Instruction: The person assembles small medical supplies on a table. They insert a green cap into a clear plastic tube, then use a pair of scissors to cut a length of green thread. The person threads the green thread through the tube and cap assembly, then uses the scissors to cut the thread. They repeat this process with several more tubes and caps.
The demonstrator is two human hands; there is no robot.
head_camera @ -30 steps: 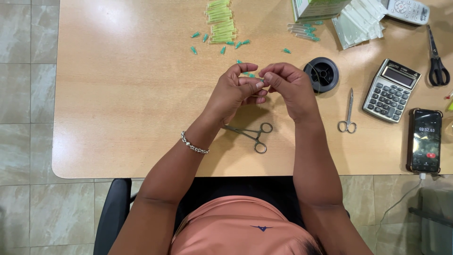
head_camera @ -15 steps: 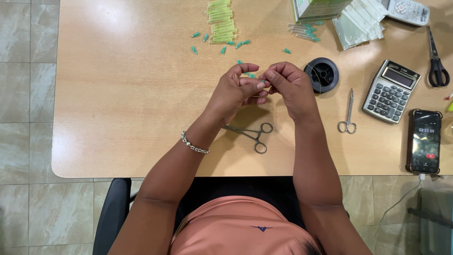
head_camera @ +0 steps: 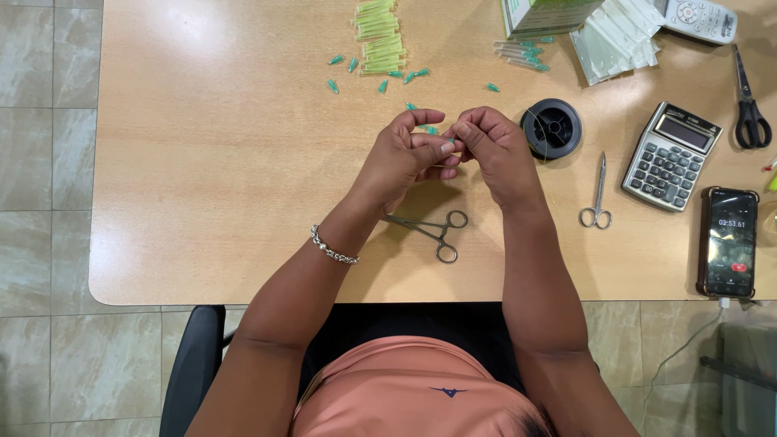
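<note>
green caps (head_camera: 380, 74), pale wood table (head_camera: 202, 162), black spool (head_camera: 551, 127), salmon shirt (head_camera: 405, 388).

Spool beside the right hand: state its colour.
Black spool, just beyond the right hand; seen in the head view.

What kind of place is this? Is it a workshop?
Probably a small handwork desk: a wooden table with green tips, a black spool, small scissors and a calculator.

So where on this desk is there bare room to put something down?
The widest bare patch is the table's left side, left of the left hand and below the green tips. A smaller strip lies between the small scissors and the front edge. The far right, around calculator and phone, is crowded.
</note>
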